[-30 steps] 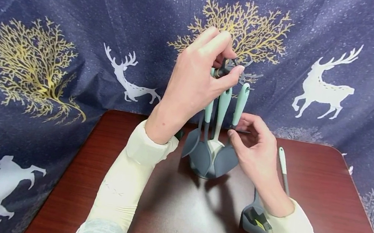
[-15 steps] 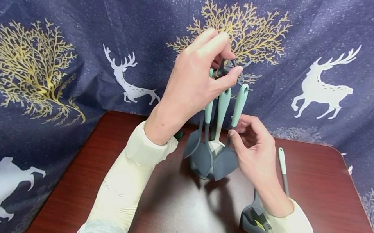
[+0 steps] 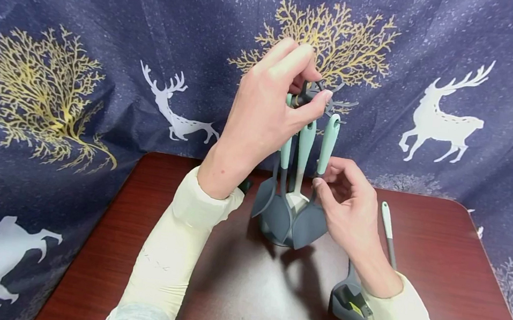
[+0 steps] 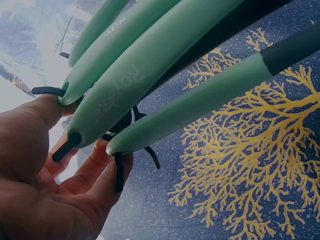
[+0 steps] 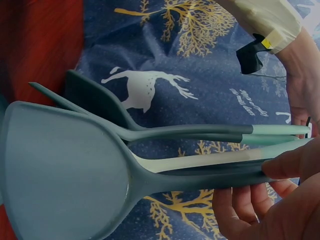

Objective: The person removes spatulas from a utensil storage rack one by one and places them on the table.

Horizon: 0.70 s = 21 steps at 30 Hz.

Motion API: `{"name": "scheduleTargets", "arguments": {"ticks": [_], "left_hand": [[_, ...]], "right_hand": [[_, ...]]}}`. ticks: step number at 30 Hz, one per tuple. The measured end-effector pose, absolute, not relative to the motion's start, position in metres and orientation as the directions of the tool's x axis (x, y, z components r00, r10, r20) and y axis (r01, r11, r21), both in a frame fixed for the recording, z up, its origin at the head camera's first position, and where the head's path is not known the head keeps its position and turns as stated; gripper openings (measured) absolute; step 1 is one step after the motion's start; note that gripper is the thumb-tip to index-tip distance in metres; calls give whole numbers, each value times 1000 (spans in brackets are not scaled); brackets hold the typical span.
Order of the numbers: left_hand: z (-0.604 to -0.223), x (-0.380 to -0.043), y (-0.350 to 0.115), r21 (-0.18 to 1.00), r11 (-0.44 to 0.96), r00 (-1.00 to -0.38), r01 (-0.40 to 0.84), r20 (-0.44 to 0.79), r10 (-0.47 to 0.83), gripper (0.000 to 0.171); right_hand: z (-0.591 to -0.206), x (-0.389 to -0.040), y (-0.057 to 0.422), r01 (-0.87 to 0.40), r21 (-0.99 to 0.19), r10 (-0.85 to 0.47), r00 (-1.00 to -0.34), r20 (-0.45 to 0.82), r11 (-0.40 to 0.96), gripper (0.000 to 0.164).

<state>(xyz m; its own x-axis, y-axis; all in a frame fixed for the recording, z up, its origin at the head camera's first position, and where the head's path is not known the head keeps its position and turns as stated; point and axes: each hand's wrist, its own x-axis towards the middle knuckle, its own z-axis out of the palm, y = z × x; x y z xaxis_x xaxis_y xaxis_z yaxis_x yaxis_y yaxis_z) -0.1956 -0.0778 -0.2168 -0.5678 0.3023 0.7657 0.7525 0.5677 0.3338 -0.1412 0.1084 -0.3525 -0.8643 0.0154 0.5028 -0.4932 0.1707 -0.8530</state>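
A dark utensil rack [image 3: 319,99] with hooks around its top stands toward the back of the table. Mint-handled utensils hang from it, among them a pale white one [image 3: 297,200] in the middle. My left hand [image 3: 272,97] grips the rack's top from above; in the left wrist view the black hooks [image 4: 120,172] stick out around the fingers. Lower down, my right hand [image 3: 352,205] pinches the shaft of a hanging grey spatula [image 5: 70,170], just below its mint handle [image 3: 328,145]. The spatula's handle loop sits at a hook.
On the right of the red-brown table [image 3: 443,293] lies a grey turner [image 3: 344,307], partly under my right wrist. Another mint-handled utensil [image 3: 387,220] lies behind that forearm, its far end hidden. A blue deer-print cloth [image 3: 194,38] hangs behind the table.
Both hands keep their holds. The hanging spatula and its neighbours have shifted very slightly; otherwise little differs.
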Motion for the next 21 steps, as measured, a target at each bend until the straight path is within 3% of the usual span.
{"name": "scheduleTargets", "arguments": {"ticks": [21], "left_hand": [[-216, -196, -78, 321, 576, -564, 751, 767, 307, 20]], "right_hand": [[-349, -139, 108, -478, -862, 27, -872, 488, 169, 30]]}}
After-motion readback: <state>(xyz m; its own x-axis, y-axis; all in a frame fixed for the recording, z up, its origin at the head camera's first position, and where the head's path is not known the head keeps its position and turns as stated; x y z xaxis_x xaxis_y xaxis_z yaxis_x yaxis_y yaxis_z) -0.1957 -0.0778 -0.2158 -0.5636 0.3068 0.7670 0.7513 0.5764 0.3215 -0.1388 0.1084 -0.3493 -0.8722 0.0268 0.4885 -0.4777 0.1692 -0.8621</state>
